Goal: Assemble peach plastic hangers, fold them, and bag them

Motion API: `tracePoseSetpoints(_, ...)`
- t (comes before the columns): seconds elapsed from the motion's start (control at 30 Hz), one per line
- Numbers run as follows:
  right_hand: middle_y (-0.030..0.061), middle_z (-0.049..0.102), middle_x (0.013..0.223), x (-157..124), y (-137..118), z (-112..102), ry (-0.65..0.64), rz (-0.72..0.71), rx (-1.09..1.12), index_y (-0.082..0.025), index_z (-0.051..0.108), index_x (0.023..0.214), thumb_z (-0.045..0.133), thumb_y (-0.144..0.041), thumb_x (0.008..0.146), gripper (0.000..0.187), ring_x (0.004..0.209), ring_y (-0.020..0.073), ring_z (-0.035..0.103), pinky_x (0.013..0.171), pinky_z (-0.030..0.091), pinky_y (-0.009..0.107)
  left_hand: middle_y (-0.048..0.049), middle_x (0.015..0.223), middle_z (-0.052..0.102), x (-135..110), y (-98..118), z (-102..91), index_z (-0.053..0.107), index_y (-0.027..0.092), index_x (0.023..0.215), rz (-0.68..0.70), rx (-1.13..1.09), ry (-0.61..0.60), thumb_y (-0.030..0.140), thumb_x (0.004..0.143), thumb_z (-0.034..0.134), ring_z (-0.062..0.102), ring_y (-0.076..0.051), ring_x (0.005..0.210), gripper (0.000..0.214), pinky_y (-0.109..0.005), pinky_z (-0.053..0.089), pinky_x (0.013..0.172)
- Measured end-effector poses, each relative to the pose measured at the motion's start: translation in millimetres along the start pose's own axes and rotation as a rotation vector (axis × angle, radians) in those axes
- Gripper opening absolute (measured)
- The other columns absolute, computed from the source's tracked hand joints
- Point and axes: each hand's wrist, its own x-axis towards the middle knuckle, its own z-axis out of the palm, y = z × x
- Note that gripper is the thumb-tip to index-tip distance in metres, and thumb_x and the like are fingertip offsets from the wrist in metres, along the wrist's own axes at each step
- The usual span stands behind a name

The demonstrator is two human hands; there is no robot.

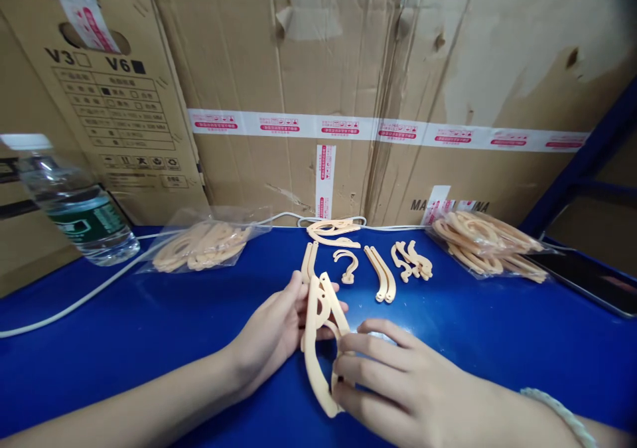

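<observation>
Between both hands is a beige plastic folding hanger (311, 345), its arms folded close together and a curved piece between them. My left hand (273, 332) grips it from the left, thumb near the upper end and fingers behind. From the right, my right hand (398, 378) has its fingers closed on the lower part; its thumb is hidden. Just beyond lie two slim arm pieces (309, 260) and a loose hook (348, 267). Another pair of curved arm pieces (381, 275) rests farther right, beside several hooks (412, 261). Farther back are more hanger parts (332, 233).
Clear bags of beige parts lie on the blue table (239, 308): one bag (202, 243) at left, more bags (485, 242) at right. A water bottle (82, 202), a white cable (89, 305) and a black phone (587, 279) flank them. Cardboard boxes (279, 56) stand behind.
</observation>
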Motion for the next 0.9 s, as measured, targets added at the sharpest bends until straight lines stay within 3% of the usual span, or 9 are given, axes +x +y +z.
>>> tracePoseSetpoints(0.2,0.0083,0.069,0.104,-7,5,5,0.033,0.099,-0.064,-0.014,0.066,0.093,0.036,-0.009,0.1,0.032,0.107,0.0229,0.057,0.099,0.038,0.038,-0.0031,0.085,0.069,-9,-6,1.8,0.066,0.015,0.1,0.105,0.415,-0.143,0.048,0.088,0.065,0.063,-0.018,0.079,0.036,-0.027,0.051,0.074)
tracePoseSetpoints(0.33,0.0074,0.066,0.093,-9,5,10,-0.003,0.194,-0.137,-0.014,0.061,0.088,0.031,-0.01,0.101,0.033,0.1,0.0232,0.056,0.101,0.03,0.042,-0.0038,0.084,0.072,-14,-8,3.1,0.064,0.015,0.102,0.14,0.518,-0.074,0.049,0.094,0.055,0.067,-0.019,0.078,0.036,-0.029,0.052,0.074)
tracePoseSetpoints(0.43,0.0035,0.061,0.078,-9,6,12,-0.048,0.32,-0.174,-0.016,0.056,0.08,0.026,-0.009,0.101,0.038,0.084,0.0202,0.054,0.099,0.024,0.044,-0.0057,0.087,0.074,-15,-9,4.3,0.065,0.015,0.102,0.135,0.509,-0.022,0.048,0.094,0.054,0.069,-0.02,0.077,0.036,-0.028,0.054,0.07)
tracePoseSetpoints(0.53,0.0001,0.055,0.068,-9,6,11,-0.082,0.347,-0.214,-0.018,0.052,0.075,0.018,-0.008,0.102,0.045,0.068,0.0171,0.047,0.095,0.023,0.043,-0.0067,0.086,0.074,-15,-9,5.4,0.068,0.014,0.093,0.147,0.53,-0.033,0.046,0.094,0.056,0.069,-0.019,0.076,0.034,-0.026,0.055,0.069)
tracePoseSetpoints(0.77,-0.0009,0.054,0.065,-9,7,-1,-0.065,0.252,-0.205,-0.018,0.05,0.073,0.018,-0.008,0.103,0.045,0.064,0.0153,0.043,0.089,0.024,0.038,-0.0074,0.074,0.076,-9,-11,1.3,0.066,0.013,0.091,0.071,0.35,-0.015,0.055,0.086,0.064,0.071,-0.019,0.066,0.043,-0.025,0.056,0.061)
tracePoseSetpoints(0.83,-0.0001,0.059,0.07,-13,15,-5,-0.024,0.245,-0.196,-0.019,0.052,0.078,0.02,-0.008,0.102,0.042,0.068,0.0157,0.048,0.086,0.024,0.037,-0.0059,0.065,0.074,-6,-10,-1.6,0.063,0.014,0.088,0.043,0.248,0.013,0.058,0.082,0.067,0.071,-0.018,0.058,0.045,-0.022,0.054,0.053)
tracePoseSetpoints(0.9,-0.0003,0.064,0.078,-21,29,-9,0.045,0.33,-0.139,-0.02,0.053,0.092,0.028,-0.009,0.102,0.03,0.073,0.0155,0.053,0.086,0.024,0.037,-0.0058,0.063,0.073,-4,-10,-3.7,0.061,0.014,0.087,0.041,0.196,0.025,0.059,0.08,0.07,0.07,-0.017,0.055,0.047,-0.02,0.052,0.05)
